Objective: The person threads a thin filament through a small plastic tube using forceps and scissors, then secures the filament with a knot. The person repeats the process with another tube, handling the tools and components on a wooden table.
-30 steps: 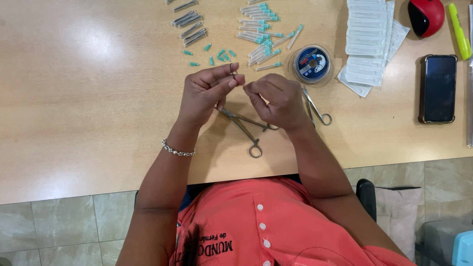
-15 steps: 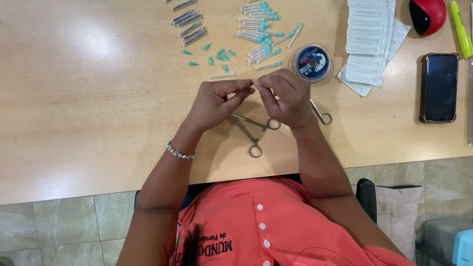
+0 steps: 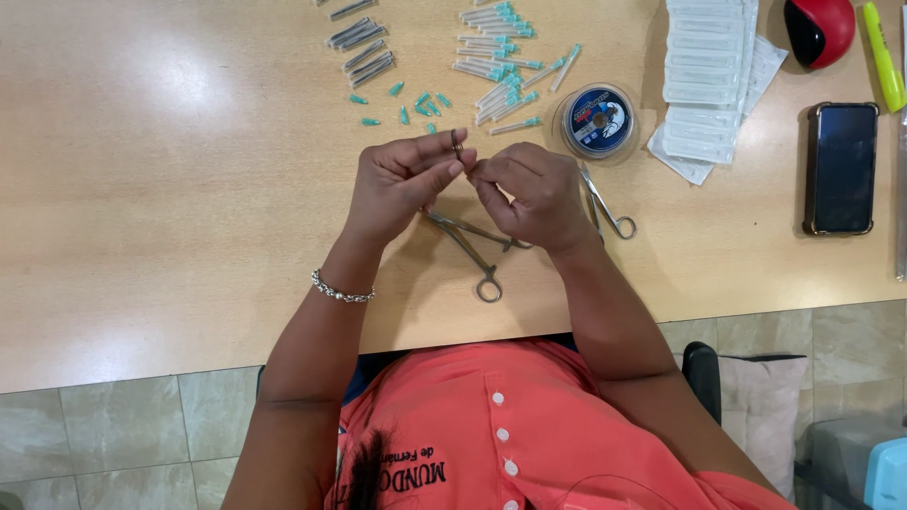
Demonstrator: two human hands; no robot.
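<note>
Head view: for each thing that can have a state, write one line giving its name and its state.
left hand: raised above the table, fingertips pinched on something too small to tell
right hand: fingertips pinched, meeting the left hand
forceps: lying flat under the hands, handles apart
scissors: lying flat, partly under the right hand
spool: lying flat
phone: face up, screen dark
capped needles: caps on, lying loose

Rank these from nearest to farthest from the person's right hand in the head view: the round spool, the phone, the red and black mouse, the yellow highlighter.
From the right hand:
1. Round spool, just above and to the right of the hand.
2. Phone, far right on the table.
3. Red and black mouse, top right corner.
4. Yellow highlighter, beyond the mouse at the right edge.
</note>
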